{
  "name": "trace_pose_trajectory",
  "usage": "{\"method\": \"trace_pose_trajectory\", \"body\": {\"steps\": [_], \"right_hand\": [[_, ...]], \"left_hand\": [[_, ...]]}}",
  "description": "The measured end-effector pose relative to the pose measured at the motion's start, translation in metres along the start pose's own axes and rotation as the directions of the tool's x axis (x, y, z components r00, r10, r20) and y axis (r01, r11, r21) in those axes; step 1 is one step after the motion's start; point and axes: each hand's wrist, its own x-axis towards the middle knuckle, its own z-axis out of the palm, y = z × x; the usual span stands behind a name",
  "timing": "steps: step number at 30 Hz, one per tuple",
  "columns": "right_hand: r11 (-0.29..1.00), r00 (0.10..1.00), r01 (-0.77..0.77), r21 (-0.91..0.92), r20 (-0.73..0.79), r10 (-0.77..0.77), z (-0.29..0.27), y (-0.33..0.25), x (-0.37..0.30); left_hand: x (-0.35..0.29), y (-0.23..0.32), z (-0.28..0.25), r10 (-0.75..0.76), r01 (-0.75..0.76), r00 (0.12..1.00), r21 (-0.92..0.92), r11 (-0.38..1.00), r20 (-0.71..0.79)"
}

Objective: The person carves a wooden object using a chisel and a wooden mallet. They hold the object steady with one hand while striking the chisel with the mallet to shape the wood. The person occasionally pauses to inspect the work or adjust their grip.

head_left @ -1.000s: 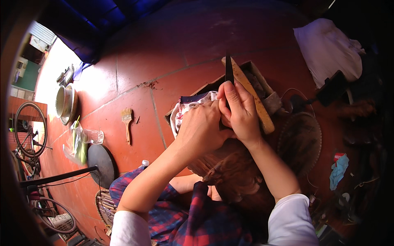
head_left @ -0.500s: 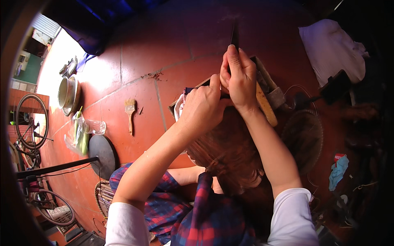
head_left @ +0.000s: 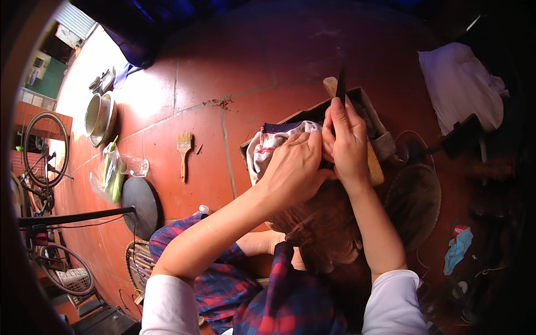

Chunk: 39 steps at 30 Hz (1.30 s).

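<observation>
Brown carved wood forms the workpiece, located on the person's side of the box, below both forearms. Right hand: fingers closed around a dark narrow tool, thumb laid along it, pointed end directed away from the person, toward the box's far side. Left hand: fingers bent and drawn together, close against the right hand over the box; from where I stand, I cannot tell whether they pinch anything. A white cloth with a navy band sits at the box's left end, partly covered by the left hand. A pale wooden bar extends behind the right hand at the box's right side. Left of the box, a flat brush lies on the red tiles, bristles away from the person. Farther left of the box is a round black disc.
</observation>
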Motion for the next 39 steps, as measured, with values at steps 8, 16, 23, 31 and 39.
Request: {"method": "trace_pose_trajectory", "body": {"steps": [8, 16, 23, 31, 39], "right_hand": [[0.989, 0.989, 0.149, 0.024, 0.019, -0.149, 0.005, -0.005, 0.019], [0.982, 0.982, 0.189, 0.024, 0.002, -0.189, 0.006, -0.005, 0.047], [0.997, 0.996, 0.071, 0.000, 0.048, -0.071, -0.002, 0.003, 0.039], [0.997, 0.996, 0.034, -0.071, 0.080, -0.028, -0.006, 0.004, 0.030], [0.998, 0.997, 0.056, 0.034, 0.048, -0.058, 0.001, -0.003, 0.036]], "left_hand": [[0.015, 0.001, -0.006, -0.252, 0.262, 0.948, -0.026, 0.965, 0.196], [0.027, -0.012, 0.001, -0.200, 0.206, 0.977, -0.077, 0.976, 0.079], [0.020, -0.006, 0.004, -0.182, 0.186, 0.981, -0.059, 0.981, 0.068], [0.014, 0.004, 0.003, -0.137, 0.141, 0.986, -0.036, 0.989, 0.094], [0.020, -0.006, -0.002, -0.178, 0.195, 0.972, -0.100, 0.976, 0.156]]}}
